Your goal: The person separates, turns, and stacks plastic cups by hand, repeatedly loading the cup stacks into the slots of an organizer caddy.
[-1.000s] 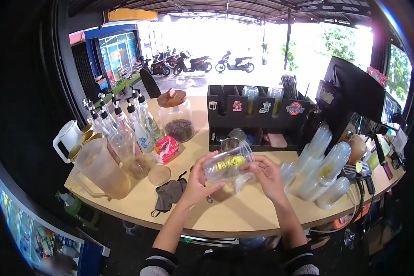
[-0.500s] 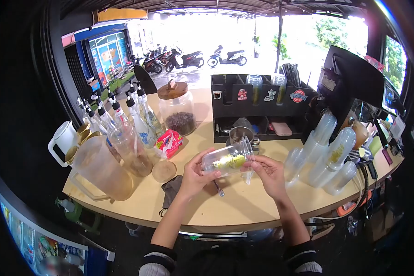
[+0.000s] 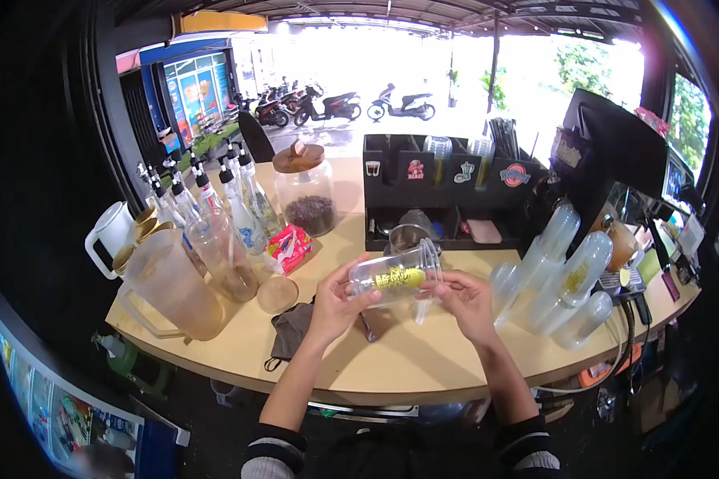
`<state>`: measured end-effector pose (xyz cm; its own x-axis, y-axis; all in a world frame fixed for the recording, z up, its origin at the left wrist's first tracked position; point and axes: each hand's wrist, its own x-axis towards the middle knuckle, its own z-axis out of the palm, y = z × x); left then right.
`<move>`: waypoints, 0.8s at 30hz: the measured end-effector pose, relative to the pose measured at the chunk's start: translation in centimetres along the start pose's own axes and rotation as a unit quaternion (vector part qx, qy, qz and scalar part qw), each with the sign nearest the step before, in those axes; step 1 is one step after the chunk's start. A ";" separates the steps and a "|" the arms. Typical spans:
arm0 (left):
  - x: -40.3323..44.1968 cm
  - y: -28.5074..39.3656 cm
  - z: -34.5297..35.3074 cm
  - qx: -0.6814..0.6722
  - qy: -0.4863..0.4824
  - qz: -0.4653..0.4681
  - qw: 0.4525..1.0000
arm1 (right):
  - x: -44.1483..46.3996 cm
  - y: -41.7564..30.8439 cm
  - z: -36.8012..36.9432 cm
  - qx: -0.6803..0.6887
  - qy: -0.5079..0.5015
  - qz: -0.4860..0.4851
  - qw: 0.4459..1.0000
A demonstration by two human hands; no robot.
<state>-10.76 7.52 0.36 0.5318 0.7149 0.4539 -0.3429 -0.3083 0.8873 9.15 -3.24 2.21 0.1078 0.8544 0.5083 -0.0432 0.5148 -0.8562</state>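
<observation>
A clear plastic cup [image 3: 390, 279] with yellow-green print lies on its side in the air above the table, its rim to the right. My left hand [image 3: 338, 302] is closed around the cup's base end. At the rim, the fingers of my right hand [image 3: 465, 300] grip the cup's edge; more than one rim line shows there, and I cannot tell whether a second cup is nested. Behind the cup stands a metal pitcher [image 3: 411, 236]. A dark cloth pouch [image 3: 292, 331] lies beside my left wrist, near a round wooden lid [image 3: 279, 294].
Stacks of upturned clear cups [image 3: 563, 275] stand at the right. On the left are a plastic jug [image 3: 172, 287], several pump bottles [image 3: 244, 203] and a red packet [image 3: 290, 249]. A glass jar [image 3: 310, 209] and a black organizer [image 3: 447, 195] stand at the back.
The cup has turned slightly, so its print faces me more fully. Both hands keep their hold on it. My view has shifted a little.
</observation>
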 end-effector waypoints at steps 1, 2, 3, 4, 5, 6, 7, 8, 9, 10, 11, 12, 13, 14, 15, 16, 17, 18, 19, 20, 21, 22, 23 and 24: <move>0.2 0.3 0.4 0.003 0.004 0.006 1.000 | 0.3 -0.5 -0.4 0.009 -0.014 0.015 1.000; 0.4 0.6 1.0 0.002 0.013 0.025 1.000 | 0.5 -0.5 -0.8 0.008 -0.020 0.008 1.000; 0.9 0.9 1.6 0.001 0.023 0.043 0.999 | 0.5 -0.2 -1.1 0.024 -0.028 0.007 0.999; 1.2 2.1 2.6 0.044 0.016 0.067 0.997 | 0.3 -0.1 -1.4 0.040 -0.036 0.009 0.999; 1.6 3.1 3.4 0.046 0.018 0.072 0.996 | 0.2 -0.3 -1.6 0.039 -0.040 0.005 0.998; 1.9 3.8 4.1 0.043 0.031 0.015 0.998 | 0.2 -0.5 -1.8 0.052 -0.044 -0.008 0.998; 2.3 4.2 4.8 0.039 0.044 -0.044 0.997 | 0.1 -0.8 -2.1 0.065 -0.046 -0.018 0.997; 3.5 2.7 4.5 0.105 0.041 0.018 0.993 | 0.2 -1.0 -2.9 0.052 -0.051 -0.023 0.997; 4.2 3.3 5.1 0.105 0.039 0.020 0.994 | 0.2 -1.5 -3.4 0.051 -0.050 -0.025 0.997; 5.2 4.2 5.7 0.153 0.037 0.062 0.986 | 0.3 -2.2 -3.9 0.028 -0.032 -0.017 0.999; 6.3 5.0 6.2 0.202 0.035 0.104 0.973 | 0.3 -2.8 -4.3 0.005 -0.014 -0.010 1.000; 7.6 5.6 6.6 0.153 0.046 0.100 0.982 | 0.6 -3.6 -4.9 0.005 -0.012 -0.013 1.000; 9.2 6.5 7.0 0.129 0.072 0.087 0.985 | 1.0 -4.6 -5.7 -0.198 0.025 -0.093 0.975; 10.8 7.6 7.3 0.154 0.091 0.093 0.979 | 1.2 -5.2 -6.6 -0.391 0.062 -0.168 0.903; 12.5 8.6 7.4 0.179 0.111 0.099 0.973 | 1.1 -4.8 -7.8 -0.393 0.065 -0.169 0.902; 14.9 8.4 7.1 0.232 0.128 0.155 0.952 | 1.1 -3.8 -9.3 -0.462 0.087 -0.164 0.868; 17.4 8.0 6.7 0.283 0.145 0.211 0.924 | 1.0 -3.1 -10.4 -0.528 0.107 -0.158 0.828; 19.4 8.3 6.9 0.341 0.143 0.253 0.894 | 0.7 -2.8 -11.0 -0.577 0.099 -0.168 0.793; 21.3 8.5 7.0 0.340 0.143 0.257 0.893 | 0.4 -2.6 -11.3 -0.578 0.100 -0.171 0.792; 23.2 8.6 7.1 0.391 0.121 0.266 0.873 | 0.1 -2.3 -11.6 -0.519 0.085 -0.097 0.845; 25.0 8.5 7.1 0.440 0.098 0.274 0.850 | -0.1 -2.0 -11.7 -0.454 0.070 -0.021 0.888; 27.0 7.9 7.0 0.439 0.099 0.276 0.849 | -0.1 -1.5 -11.8 -0.447 0.081 -0.048 0.889; 28.8 7.1 6.9 0.458 0.090 0.281 0.839 | -0.1 -1.6 -11.7 -0.448 0.082 -0.049 0.889; 30.2 6.4 6.9 0.477 0.080 0.286 0.828 | -0.1 -1.9 -11.5 -0.465 0.083 -0.045 0.880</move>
<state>8.42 22.84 20.30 0.3586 0.3317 0.8726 0.3038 -0.9253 0.2269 20.59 -5.11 2.71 0.2168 0.7514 0.6232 0.7962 0.2333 -0.5582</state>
